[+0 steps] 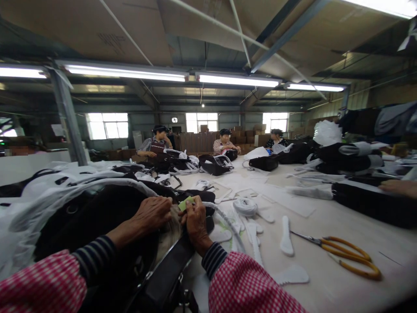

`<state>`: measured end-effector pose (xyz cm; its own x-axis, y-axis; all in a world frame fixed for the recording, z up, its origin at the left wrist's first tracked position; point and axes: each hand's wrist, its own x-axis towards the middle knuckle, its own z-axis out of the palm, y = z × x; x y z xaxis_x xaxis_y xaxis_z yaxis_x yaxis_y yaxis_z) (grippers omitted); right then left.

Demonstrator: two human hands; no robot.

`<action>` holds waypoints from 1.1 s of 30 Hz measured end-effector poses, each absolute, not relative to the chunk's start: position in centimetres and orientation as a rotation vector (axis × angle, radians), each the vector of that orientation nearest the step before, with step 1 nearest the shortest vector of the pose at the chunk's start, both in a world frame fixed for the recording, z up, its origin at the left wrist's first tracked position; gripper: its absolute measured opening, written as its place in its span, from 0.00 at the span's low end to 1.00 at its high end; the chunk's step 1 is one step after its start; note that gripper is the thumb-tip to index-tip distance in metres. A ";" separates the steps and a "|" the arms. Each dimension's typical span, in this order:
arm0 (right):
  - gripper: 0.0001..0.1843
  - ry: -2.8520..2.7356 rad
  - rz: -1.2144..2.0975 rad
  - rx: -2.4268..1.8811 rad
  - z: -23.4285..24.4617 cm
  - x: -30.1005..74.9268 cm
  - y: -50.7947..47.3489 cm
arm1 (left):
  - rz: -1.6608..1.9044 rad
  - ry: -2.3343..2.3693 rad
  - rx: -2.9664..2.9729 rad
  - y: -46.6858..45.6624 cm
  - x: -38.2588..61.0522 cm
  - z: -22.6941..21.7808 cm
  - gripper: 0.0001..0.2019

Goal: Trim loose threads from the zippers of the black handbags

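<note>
A black handbag (130, 217) with a beige lining (168, 237) lies before me, its mouth facing up. My left hand (151, 214) has its fingers curled over the bag's edge and grips it. Close beside it, my right hand (197, 224) pinches a small yellow-green piece (185, 203) above the bag's opening. A white-wrapped handle (224, 215) arches out on the right side of the bag. In front, a black strap (169, 274) with metal fittings hangs toward me. The fingertips of my left hand are partly hidden.
Orange-handled scissors (350, 254) lie on the white table (329, 226) at right, near white plastic pieces (286, 237) and a white coil (245, 207). Black bags (374, 202) and white wrapping (81, 191) crowd the sides. Several people sit across the table; a co-worker's hand (399, 188) reaches in at right.
</note>
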<state>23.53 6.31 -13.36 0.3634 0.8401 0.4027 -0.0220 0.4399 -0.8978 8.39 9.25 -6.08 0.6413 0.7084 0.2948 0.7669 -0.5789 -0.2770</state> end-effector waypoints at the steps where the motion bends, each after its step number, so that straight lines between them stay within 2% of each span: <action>1: 0.06 -1.056 0.679 -0.959 -13.4 23.5 6.4 | -0.211 -1.166 -2.485 9.2 8.3 -6.0 0.06; 8: 0.07 -1.059 0.663 -0.962 -13.3 23.6 6.2 | -0.140 -1.108 -2.459 8.2 8.2 -6.8 0.12; 14: 0.06 -1.053 0.685 -0.970 -13.3 23.7 6.3 | -0.057 -1.219 -2.654 7.9 8.3 -4.5 0.11; 17: 0.06 -1.067 0.667 -0.964 -13.3 23.8 6.3 | -0.139 -1.310 -2.899 7.5 8.0 -4.0 0.09; 22: 0.07 -1.075 0.663 -0.964 -13.1 24.0 6.0 | -0.159 -1.258 -3.264 6.1 7.3 -4.4 0.11; 26: 0.07 -1.066 0.666 -0.937 -13.1 24.1 6.0 | -0.173 -1.064 -3.198 6.5 6.0 -4.1 0.16; 33: 0.09 -1.063 0.659 -0.920 -13.2 24.0 6.0 | -0.203 -0.860 -2.894 7.5 4.8 -5.2 0.11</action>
